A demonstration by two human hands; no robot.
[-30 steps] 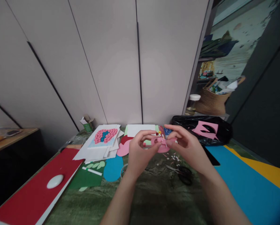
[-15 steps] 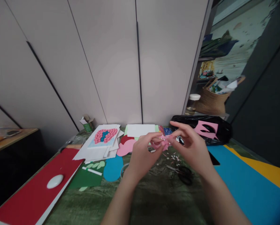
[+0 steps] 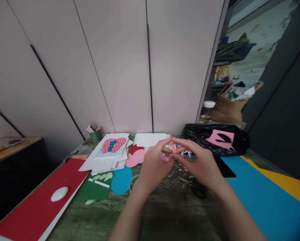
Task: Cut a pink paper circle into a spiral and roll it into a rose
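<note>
A curled pink paper strip (image 3: 174, 149) is between my two hands, above the middle of the table. My left hand (image 3: 155, 165) pinches it from the left, and one loop of the strip curves near those fingers. From the right, my right hand (image 3: 201, 162) has its thumb and forefinger closed on the same strip. Below my right hand, black-handled scissors (image 3: 197, 187) lie on the table, with small paper scraps (image 3: 183, 169) beside them. Cut pink paper shapes (image 3: 135, 158) lie to the left of my left hand.
On the left are white sheets with a pink-and-blue picture (image 3: 113, 146), a blue paper shape (image 3: 121, 180), a green marker (image 3: 99, 182) and a white mouse (image 3: 59, 194) on red card (image 3: 31, 201). A black bag (image 3: 193, 134) and blue card (image 3: 262, 197) occupy the right.
My hands have drawn closer together around the pink strip, and my right fingers have moved left and down a little. The strip now shows as a clearer loop.
</note>
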